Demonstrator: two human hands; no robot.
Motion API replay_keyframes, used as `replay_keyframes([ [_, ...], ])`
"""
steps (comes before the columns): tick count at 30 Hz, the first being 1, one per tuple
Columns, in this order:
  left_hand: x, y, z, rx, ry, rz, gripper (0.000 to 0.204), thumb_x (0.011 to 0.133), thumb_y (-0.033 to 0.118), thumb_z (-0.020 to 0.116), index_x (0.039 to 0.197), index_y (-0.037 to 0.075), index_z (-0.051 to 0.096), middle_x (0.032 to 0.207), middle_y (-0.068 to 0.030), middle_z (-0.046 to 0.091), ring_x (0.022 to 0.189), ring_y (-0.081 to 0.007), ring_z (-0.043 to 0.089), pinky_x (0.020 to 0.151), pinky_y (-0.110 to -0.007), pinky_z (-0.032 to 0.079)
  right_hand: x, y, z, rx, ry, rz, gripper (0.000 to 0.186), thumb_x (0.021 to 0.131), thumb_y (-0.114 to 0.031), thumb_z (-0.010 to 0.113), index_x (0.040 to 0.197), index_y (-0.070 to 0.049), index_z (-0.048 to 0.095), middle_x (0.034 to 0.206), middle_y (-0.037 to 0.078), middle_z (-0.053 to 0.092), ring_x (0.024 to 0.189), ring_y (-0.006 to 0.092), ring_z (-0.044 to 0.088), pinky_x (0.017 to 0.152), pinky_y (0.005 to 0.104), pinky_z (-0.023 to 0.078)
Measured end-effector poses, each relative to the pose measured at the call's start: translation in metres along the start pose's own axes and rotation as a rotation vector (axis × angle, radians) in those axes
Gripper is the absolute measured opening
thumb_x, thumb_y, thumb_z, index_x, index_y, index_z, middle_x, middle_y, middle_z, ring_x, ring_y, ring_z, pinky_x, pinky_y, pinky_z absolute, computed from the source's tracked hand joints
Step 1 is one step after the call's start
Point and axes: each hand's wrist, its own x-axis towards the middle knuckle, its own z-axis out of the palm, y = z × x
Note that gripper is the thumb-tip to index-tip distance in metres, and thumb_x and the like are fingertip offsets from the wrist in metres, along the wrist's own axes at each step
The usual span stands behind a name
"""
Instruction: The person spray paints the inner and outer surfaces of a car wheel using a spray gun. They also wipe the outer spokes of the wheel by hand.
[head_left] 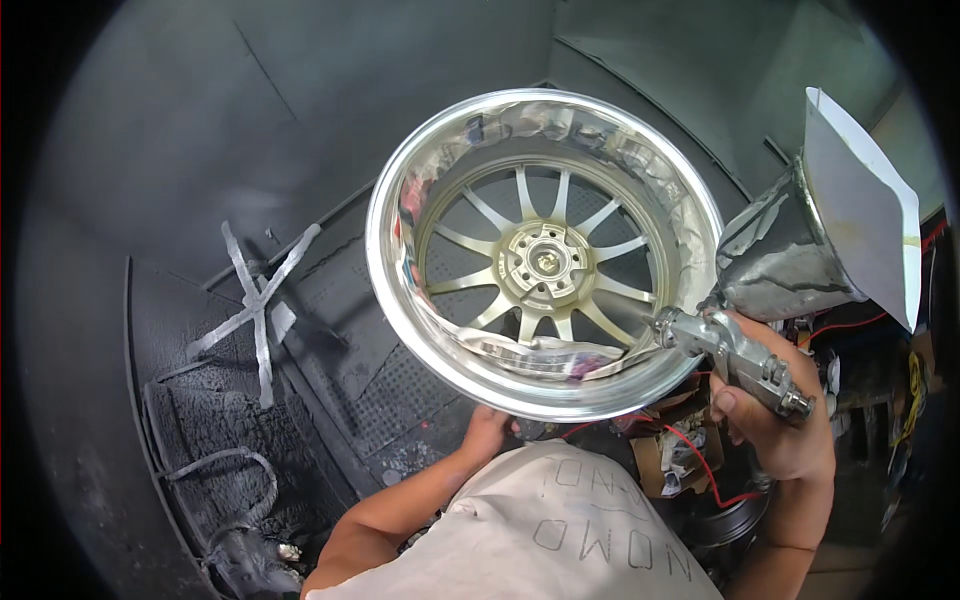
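Raised right hand (782,425) grips a spray gun (738,355); left hand (486,433) sits below the wheel (546,262), grip unclear

1. Wheel (547,262): polished silver rim, pale gold spokes and hub; mid-scene, open side facing the camera.
2. Spray gun (738,357): bare metal, paint-streaked cup (785,250); wheel's near right, nozzle pointing left.

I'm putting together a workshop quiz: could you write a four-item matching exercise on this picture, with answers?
1. Spray gun
2. Wheel
3. White sheet
4. Left hand

A. At the wheel's lower edge
B. At the wide end of the metal cup
C. In the right hand
D. Pale gold inside, silver around it

Pairs: 1-C, 2-D, 3-B, 4-A
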Motion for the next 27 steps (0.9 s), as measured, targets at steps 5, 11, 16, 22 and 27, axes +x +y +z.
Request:
replay_keyframes([
  [5,-0.001,0.015,0.005,0.314,-0.345,-0.074,0.020,0.099,0.007,0.057,0.115,0.001,0.067,0.102,-0.0054,0.069,0.081,-0.0121,0.060,0.073,-0.028,0.051,0.004,-0.005,0.008,0.093,-0.026,-0.005,0.057,0.089,-0.016,0.074,0.137,0.007,0.056,0.111,0.008,0.069,0.100,0.0133,0.061,0.094,0.0285,0.048],
  [11,0.027,0.015,-0.056,0.269,-0.054,-0.086,0.029,0.101,0.018,0.055,0.125,0.002,0.064,0.119,-0.0088,0.069,0.097,-0.0154,0.065,0.083,-0.029,0.053,0.002,-0.007,0.007,-0.017,-0.011,-0.025,0.054,0.090,-0.017,0.073,0.136,0.007,0.056,0.111,0.012,0.071,0.099,0.0153,0.064,0.093,0.0298,0.049],
  [16,0.045,0.077,-0.092,-0.076,0.336,0.093,0.035,0.102,0.025,0.051,0.125,0.002,0.062,0.111,-0.0101,0.071,0.100,-0.0210,0.068,0.090,-0.035,0.053,-0.003,-0.013,0.010,-0.098,0.002,-0.028,0.053,0.090,-0.017,0.073,0.135,0.006,0.057,0.110,0.014,0.071,0.098,0.0167,0.066,0.093,0.0303,0.050],
  [22,0.030,0.074,-0.044,-0.061,0.352,0.198,0.031,0.103,0.023,0.051,0.122,0.000,0.062,0.112,-0.0118,0.070,0.101,-0.0219,0.067,0.093,-0.037,0.052,-0.002,-0.012,0.017,-0.025,-0.014,-0.057,0.055,0.089,-0.018,0.074,0.136,0.007,0.057,0.111,0.014,0.071,0.099,0.0166,0.065,0.094,0.0297,0.048],
  [27,0.010,0.015,-0.050,-0.151,0.300,0.111,0.029,0.104,0.023,0.052,0.124,0.003,0.060,0.101,-0.0074,0.069,0.085,-0.0167,0.065,0.080,-0.032,0.054,-0.003,-0.013,0.023,-0.042,0.010,-0.080,0.055,0.089,-0.016,0.073,0.137,0.007,0.056,0.111,0.015,0.071,0.099,0.0164,0.065,0.094,0.0298,0.049],
])
